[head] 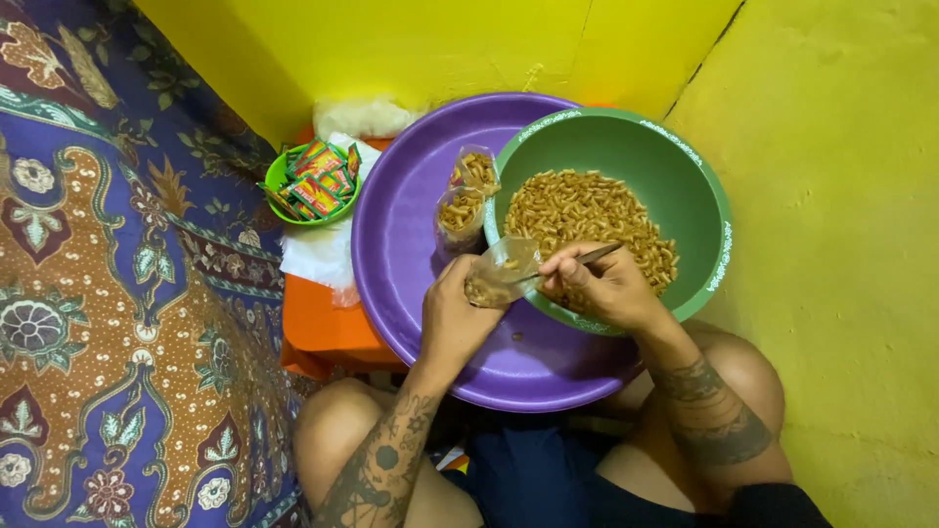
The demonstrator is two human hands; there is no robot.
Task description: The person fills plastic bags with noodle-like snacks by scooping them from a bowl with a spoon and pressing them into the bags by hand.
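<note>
Two bare knees frame the bottom of the frame. Above them, the left hand pinches a small clear bag open at centre, fingers clamped on its rim so its mouth faces the right hand, closed around a spoon. Beyond sits the green bowl of fried snack, resting in a purple basin beside two filled bags. Sachets fill a small green basket at upper left.

Small green bowl of sachets

I count three small clear bags of snack, one of them in my hands. Two big basins: one purple basin, one green bowl. One small green dish of sachets.
</note>
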